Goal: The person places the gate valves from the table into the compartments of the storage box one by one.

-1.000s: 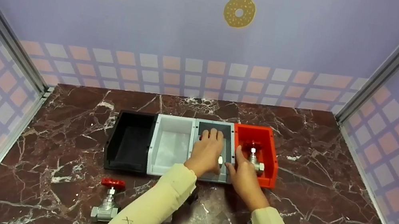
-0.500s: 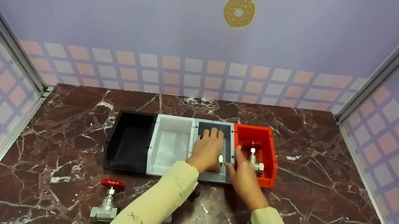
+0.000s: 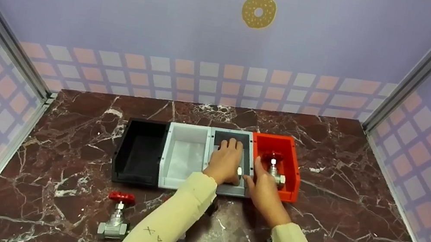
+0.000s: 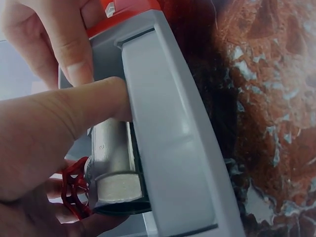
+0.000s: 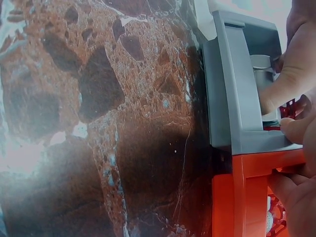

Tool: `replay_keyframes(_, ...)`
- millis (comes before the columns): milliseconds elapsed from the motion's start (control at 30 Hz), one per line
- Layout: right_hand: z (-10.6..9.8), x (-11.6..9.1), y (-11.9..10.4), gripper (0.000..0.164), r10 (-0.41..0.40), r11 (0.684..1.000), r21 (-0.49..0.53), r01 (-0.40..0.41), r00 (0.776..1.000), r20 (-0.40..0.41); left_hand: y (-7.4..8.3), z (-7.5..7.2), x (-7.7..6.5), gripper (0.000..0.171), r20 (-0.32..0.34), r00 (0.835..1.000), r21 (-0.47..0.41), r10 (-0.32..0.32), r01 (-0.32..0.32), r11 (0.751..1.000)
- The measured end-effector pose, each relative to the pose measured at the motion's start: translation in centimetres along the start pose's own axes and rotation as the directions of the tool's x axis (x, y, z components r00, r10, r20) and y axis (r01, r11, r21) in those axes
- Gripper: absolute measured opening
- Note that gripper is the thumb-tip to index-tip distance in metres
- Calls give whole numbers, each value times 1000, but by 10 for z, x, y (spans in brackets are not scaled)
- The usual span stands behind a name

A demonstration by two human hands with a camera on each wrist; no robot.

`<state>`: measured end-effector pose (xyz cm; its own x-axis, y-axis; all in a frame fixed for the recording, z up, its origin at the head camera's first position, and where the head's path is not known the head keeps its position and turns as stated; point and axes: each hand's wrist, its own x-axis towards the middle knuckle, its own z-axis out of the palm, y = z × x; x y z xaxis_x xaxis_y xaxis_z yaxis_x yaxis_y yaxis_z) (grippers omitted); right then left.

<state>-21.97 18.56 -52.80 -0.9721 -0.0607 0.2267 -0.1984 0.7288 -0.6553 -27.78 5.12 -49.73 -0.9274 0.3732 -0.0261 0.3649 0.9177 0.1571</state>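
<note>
In the head view my left hand (image 3: 226, 162) reaches down into the grey bin (image 3: 225, 190). It holds a metal valve (image 4: 111, 148) with a red handwheel (image 4: 74, 190); the left wrist view shows the thumb across the valve body and fingers around the handwheel side. The valve lies low, behind the bin's front lip. My right hand (image 3: 264, 190) pinches the wall between the grey bin and the red bin (image 3: 290, 195), thumb on the grey side, fingers on the red side. Inside the red bin stands another valve (image 3: 273, 172) with a red handwheel.
A white bin (image 3: 185, 159) and a black bin (image 3: 141, 157) continue the row leftward. On the marble table (image 3: 56, 182), a valve (image 3: 115, 220) stands at front left. Another valve (image 3: 181, 238) is mostly hidden by my left sleeve. Patterned walls enclose the table's back and sides.
My left forearm has shifted slightly to the right, and the left hand has moved a touch within the grey bin, still on the valve. The right hand stays in place.
</note>
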Motion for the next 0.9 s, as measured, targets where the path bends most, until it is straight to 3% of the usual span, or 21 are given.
replay_keyframes(367,-1,1,2,64,-18,1000,-16,17,1000,-9,0,7,3,85,-35,999,3,31,-31,1000)
replay_keyframes(900,-1,1,2,65,-7,1000,-2,7,1000,4,1,16,7,90,-29,999,18,14,-13,1000)
